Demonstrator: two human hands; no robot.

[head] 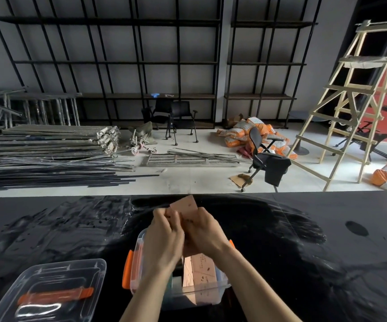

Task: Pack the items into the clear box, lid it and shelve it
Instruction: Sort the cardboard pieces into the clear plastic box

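Note:
The clear box [139, 270] with orange side latches stands on the black table, directly under my arms. Inside it stands a brown cardboard packet [201, 273] with small printing. Just above the box's far end, my left hand [164, 238] and my right hand [205, 231] together grip a flat brown cardboard piece [186, 205], whose upper edge sticks out beyond my fingers. The clear lid [55, 291] with its orange handle lies flat on the table at the lower left, apart from the box.
The black table [304, 252] is glossy and ends at a far edge. Beyond it on the floor are stacked metal bars [48, 154], office chairs [267, 163], orange sacks [246, 131], a wooden ladder [350, 108]. Black shelving [141, 63] covers the back wall.

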